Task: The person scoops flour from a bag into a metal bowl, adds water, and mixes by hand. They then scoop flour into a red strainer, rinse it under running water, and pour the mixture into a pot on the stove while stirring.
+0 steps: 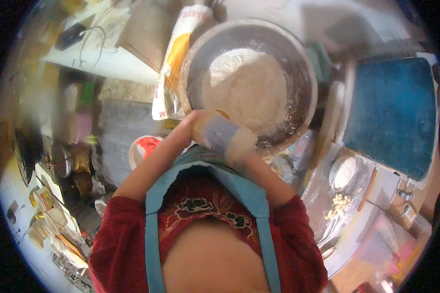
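Observation:
A blurred cylindrical container (220, 132) with a pale and bluish side is tilted over the near rim of a large round metal basin (303, 78). My left hand (197, 122) is wrapped around its upper left end. My right hand (244, 146) holds the lower right end, and motion blur hides its fingers. Inside the basin lies a wide mound of pale flour (245, 86), partly sunlit and partly in shadow. More flour clings to the basin wall. What the container holds cannot be made out.
A printed flour sack (178, 55) leans against the basin's left side. A white bucket (133, 155) with red plastic stands near my left forearm. At right are a blue-topped board (392, 115), a flour bowl (344, 174), small dough pieces (339, 206) and a rolling pin (367, 189).

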Motion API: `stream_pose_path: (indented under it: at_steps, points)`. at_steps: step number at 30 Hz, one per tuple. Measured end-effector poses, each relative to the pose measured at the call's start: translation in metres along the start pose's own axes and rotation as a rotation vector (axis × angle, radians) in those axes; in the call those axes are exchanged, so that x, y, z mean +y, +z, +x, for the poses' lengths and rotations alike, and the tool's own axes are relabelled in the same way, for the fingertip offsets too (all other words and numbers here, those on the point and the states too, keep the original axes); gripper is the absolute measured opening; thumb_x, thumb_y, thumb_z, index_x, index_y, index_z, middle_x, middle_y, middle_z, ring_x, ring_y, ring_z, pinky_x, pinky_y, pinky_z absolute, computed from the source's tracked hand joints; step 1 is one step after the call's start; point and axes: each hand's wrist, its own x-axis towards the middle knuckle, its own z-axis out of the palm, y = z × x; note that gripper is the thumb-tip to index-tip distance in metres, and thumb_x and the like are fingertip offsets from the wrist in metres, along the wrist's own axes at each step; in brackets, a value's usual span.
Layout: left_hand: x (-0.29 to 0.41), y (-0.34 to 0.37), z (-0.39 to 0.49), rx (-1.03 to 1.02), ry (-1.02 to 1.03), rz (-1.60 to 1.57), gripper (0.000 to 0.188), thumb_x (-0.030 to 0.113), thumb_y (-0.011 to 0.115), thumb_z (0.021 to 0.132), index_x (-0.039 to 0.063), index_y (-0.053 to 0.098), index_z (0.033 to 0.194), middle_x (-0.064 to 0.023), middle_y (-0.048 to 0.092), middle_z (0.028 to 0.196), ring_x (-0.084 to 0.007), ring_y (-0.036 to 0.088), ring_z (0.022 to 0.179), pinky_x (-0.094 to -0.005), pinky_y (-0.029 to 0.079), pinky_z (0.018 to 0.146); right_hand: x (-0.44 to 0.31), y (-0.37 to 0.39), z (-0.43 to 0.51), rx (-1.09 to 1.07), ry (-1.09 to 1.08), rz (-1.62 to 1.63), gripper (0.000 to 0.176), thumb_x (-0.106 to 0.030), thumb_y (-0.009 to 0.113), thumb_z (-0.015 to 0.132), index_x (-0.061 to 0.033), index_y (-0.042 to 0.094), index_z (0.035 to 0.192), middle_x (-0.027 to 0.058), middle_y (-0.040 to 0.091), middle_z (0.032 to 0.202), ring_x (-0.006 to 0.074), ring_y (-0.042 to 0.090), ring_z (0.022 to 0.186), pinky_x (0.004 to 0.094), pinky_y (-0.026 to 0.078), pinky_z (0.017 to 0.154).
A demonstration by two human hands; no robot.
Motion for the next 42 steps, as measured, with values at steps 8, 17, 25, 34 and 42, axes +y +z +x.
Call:
stream_pose_path:
  at_steps: [8, 17, 25, 34, 42]
  points:
    - [0.044, -0.081, -0.015, -0.097, 0.364, -0.117, 0.042, 0.030, 0.045, 0.085, 0.000, 0.057, 0.112, -0.0130, 0.063, 0.105, -0.0243, 0.061, 0.095, -0.0370, 0.047, 0.087, 0.068, -0.025, -0.002, 0.087, 0.305, 0.699, 0.026, -0.019, 0.057, 0.079, -0.0017, 0.064, 0.097, 0.0067, 0.062, 0.073, 0.0140, 0.058, 0.065, 0.0294, 0.047, 0.057]
    - [0.031, -0.074, -0.018, -0.018, 0.266, -0.324, 0.048, 0.039, 0.050, 0.081, 0.005, 0.058, 0.114, -0.0112, 0.064, 0.106, -0.0261, 0.062, 0.097, -0.0411, 0.048, 0.087, 0.161, -0.142, 0.015, 0.906, 0.497, 0.706, 0.024, -0.007, 0.050, 0.087, 0.0046, 0.065, 0.101, 0.0122, 0.065, 0.098, 0.0200, 0.063, 0.085, 0.0311, 0.052, 0.076]
    - [0.039, -0.053, -0.019, -0.094, 0.225, -0.394, 0.050, 0.041, 0.050, 0.081, 0.007, 0.056, 0.118, -0.0104, 0.063, 0.110, -0.0273, 0.061, 0.100, -0.0434, 0.046, 0.090, 0.149, -0.163, 0.034, 0.985, 0.513, 0.885, 0.026, -0.005, 0.051, 0.087, 0.0112, 0.060, 0.105, 0.0176, 0.063, 0.100, 0.0263, 0.064, 0.091, 0.0332, 0.052, 0.080]
    - [0.050, -0.015, -0.012, -0.256, 0.183, -0.613, 0.053, 0.041, 0.050, 0.080, 0.007, 0.054, 0.121, -0.0124, 0.059, 0.119, -0.0321, 0.056, 0.110, -0.0519, 0.041, 0.096, 0.042, -0.186, 0.069, 0.737, 0.286, 1.078, 0.031, -0.003, 0.045, 0.085, 0.0144, 0.055, 0.109, 0.0230, 0.060, 0.110, 0.0298, 0.061, 0.101, 0.0378, 0.049, 0.091]
    - [0.040, 0.018, 0.011, -0.213, 0.129, -0.541, 0.054, 0.045, 0.039, 0.084, 0.011, 0.055, 0.122, -0.0110, 0.060, 0.117, -0.0336, 0.056, 0.107, -0.0572, 0.041, 0.092, -0.027, -0.147, 0.043, 0.439, 0.006, 0.929, 0.034, -0.016, 0.051, 0.090, 0.0133, 0.056, 0.108, 0.0225, 0.059, 0.112, 0.0321, 0.059, 0.104, 0.0415, 0.050, 0.089]
